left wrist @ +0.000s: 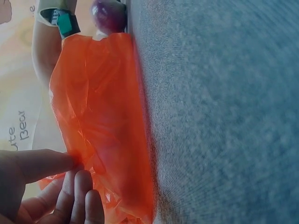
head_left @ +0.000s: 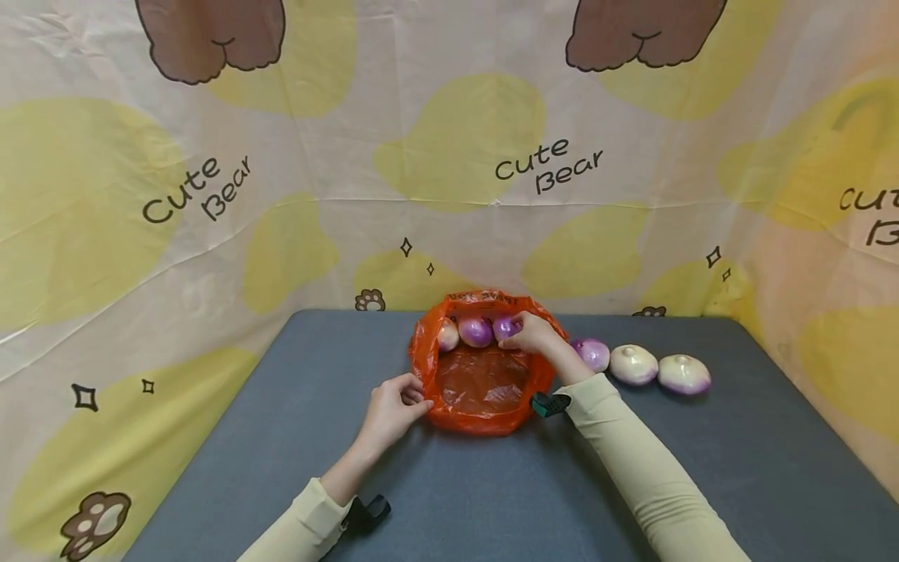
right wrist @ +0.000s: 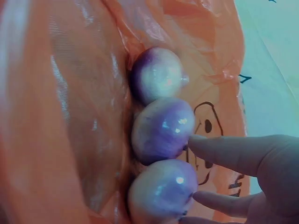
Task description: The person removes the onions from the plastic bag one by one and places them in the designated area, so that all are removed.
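An orange-red plastic bag [head_left: 483, 421] lies on its base on the table, its mouth spread wide. Inside, along its far wall, three purple-and-white onions [right wrist: 163, 130] sit in a row. My left hand [head_left: 395, 402] pinches the bag's rim at the near left, thumb and fingers meeting on the plastic in the left wrist view. My right hand [head_left: 532, 336] reaches over the right rim into the bag. Its extended thumb and fingers touch the onions at the near end of the row in the right wrist view, without wrapping round them.
Outside the bag, to its right, another three onions [head_left: 634, 365] stand in a line on the grey table [head_left: 281, 437], the nearest one partly behind my right forearm. A printed cloth [head_left: 449, 156] hangs behind the table and along its sides.
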